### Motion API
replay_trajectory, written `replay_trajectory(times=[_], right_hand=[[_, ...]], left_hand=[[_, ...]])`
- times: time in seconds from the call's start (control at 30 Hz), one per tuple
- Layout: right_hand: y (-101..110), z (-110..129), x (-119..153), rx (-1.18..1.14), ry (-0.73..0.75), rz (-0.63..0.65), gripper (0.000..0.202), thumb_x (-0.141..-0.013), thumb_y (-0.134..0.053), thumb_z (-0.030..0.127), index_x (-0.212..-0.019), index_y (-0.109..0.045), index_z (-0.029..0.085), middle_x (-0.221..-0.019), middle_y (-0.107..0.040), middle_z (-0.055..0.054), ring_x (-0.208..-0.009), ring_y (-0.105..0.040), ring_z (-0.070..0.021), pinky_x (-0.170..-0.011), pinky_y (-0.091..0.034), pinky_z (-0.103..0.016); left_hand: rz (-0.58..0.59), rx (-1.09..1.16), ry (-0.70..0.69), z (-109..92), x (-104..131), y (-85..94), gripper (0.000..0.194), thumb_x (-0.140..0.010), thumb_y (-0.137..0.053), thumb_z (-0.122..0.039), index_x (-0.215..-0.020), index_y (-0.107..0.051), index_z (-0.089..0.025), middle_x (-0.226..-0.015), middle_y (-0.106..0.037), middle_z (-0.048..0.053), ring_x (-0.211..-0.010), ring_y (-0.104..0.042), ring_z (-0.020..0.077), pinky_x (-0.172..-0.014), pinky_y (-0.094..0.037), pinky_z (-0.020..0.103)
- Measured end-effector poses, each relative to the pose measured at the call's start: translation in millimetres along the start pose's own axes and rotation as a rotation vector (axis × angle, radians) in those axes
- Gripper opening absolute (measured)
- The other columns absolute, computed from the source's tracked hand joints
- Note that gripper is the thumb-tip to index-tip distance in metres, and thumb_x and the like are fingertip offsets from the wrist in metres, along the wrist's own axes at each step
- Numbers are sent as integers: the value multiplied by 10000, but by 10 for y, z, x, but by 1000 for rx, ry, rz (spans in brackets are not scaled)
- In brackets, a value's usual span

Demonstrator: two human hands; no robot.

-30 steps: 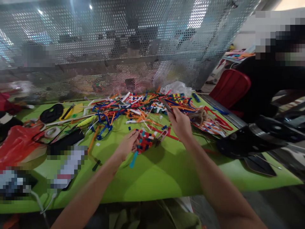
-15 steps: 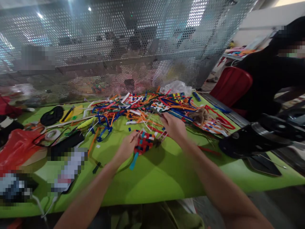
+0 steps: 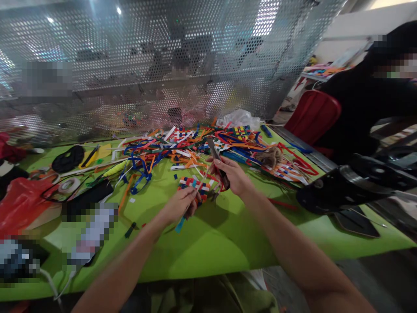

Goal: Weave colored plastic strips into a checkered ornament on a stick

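My left hand (image 3: 182,203) is closed at the near left edge of a small woven piece (image 3: 203,188) of red, white, blue and orange strips; a teal strip (image 3: 180,224) sticks out below it. Thin pale strands rise from the fingertips, too fine to make out fully. To the right, my right hand (image 3: 232,174) is wrapped round a dark, flat tool (image 3: 214,150) whose grey end points up and away. Behind both hands spreads a tangled pile of coloured strips (image 3: 156,150).
A bundle of brown fibre (image 3: 272,157) and a clear plastic bag (image 3: 239,118) lie by the pile. A phone (image 3: 93,237), tape roll (image 3: 70,185) and red bag (image 3: 24,204) are at left. A black device (image 3: 345,182) stands right, near a seated person.
My right hand has lifted the tool from the pile and turned it upright. My left hand has shifted over the woven piece, covering more of it.
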State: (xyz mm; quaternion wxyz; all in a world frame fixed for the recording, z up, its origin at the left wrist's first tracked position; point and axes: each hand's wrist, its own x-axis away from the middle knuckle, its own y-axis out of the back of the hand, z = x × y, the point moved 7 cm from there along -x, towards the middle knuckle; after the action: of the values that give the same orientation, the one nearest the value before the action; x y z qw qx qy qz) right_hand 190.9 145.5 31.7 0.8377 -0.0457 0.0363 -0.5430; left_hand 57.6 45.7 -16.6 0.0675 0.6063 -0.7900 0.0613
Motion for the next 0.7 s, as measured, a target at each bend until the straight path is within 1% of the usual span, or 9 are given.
replay_trajectory(times=[0.1,0.17,0.2,0.33,0.4,0.47,0.57,0.63,0.7], right_hand=[[-202,-80,51,48,-41,141,347,-779,-633,489,-928,-642,175,-641,-602,16,-452,-431,-76,-421,-317,-215],[-312,-133,86,186,-46,240,349,-815,-595,497,-975,-627,187,-649,-606,21,-435,-425,-80,-418,-320,-218],[-322,-136,92,283,-23,247,337,-835,-573,492,-987,-616,194,-654,-608,22,-431,-425,-85,-419,-320,-222],[-249,53,107,799,253,84,268,-917,-477,422,-975,-617,201,-745,-655,-25,-564,-536,-140,-503,-356,-242],[-338,121,164,1031,398,97,295,-954,-422,392,-1020,-635,200,-865,-693,-65,-703,-602,-174,-579,-377,-255],[-460,112,223,1198,480,150,343,-983,-362,388,-1072,-639,206,-954,-704,-83,-765,-623,-186,-603,-366,-261],[-504,69,224,1353,502,134,377,-1001,-314,399,-1081,-638,224,-956,-706,-75,-746,-615,-182,-580,-327,-263],[-382,67,144,1384,460,54,369,-997,-318,408,-1045,-638,230,-928,-703,-69,-726,-603,-183,-571,-308,-266],[-152,100,37,1375,376,-77,349,-985,-341,412,-985,-632,220,-865,-693,-66,-686,-582,-187,-558,-289,-272]], left_hand=[[-4,46,10,-25,-3,-2,397,-862,-493,-574,-879,-518,-178,-489,-556,-43,-357,-452,88,-385,-330,199],[-94,77,-23,-74,-13,89,390,-856,-509,-570,-905,-511,-183,-475,-527,-65,-330,-403,73,-358,-265,190],[-145,98,-44,-100,-14,142,384,-855,-515,-562,-913,-515,-182,-462,-503,-77,-322,-376,66,-353,-235,189],[-261,162,-117,-179,8,277,348,-870,-516,-517,-904,-545,-173,-451,-453,-86,-331,-344,55,-361,-200,191],[-272,163,-138,-197,19,290,327,-886,-499,-496,-865,-546,-174,-438,-436,-87,-325,-311,52,-362,-196,193],[-281,175,-151,-201,23,296,310,-891,-497,-475,-814,-534,-177,-414,-402,-93,-315,-271,49,-362,-198,195],[-288,217,-152,-194,21,299,310,-873,-525,-475,-772,-511,-183,-385,-345,-106,-309,-245,51,-364,-221,198],[-265,241,-144,-195,25,280,324,-861,-541,-497,-778,-508,-186,-381,-322,-112,-311,-236,53,-365,-230,199],[-220,239,-133,-205,36,239,337,-859,-543,-514,-794,-514,-184,-392,-328,-112,-318,-228,50,-368,-236,198]])
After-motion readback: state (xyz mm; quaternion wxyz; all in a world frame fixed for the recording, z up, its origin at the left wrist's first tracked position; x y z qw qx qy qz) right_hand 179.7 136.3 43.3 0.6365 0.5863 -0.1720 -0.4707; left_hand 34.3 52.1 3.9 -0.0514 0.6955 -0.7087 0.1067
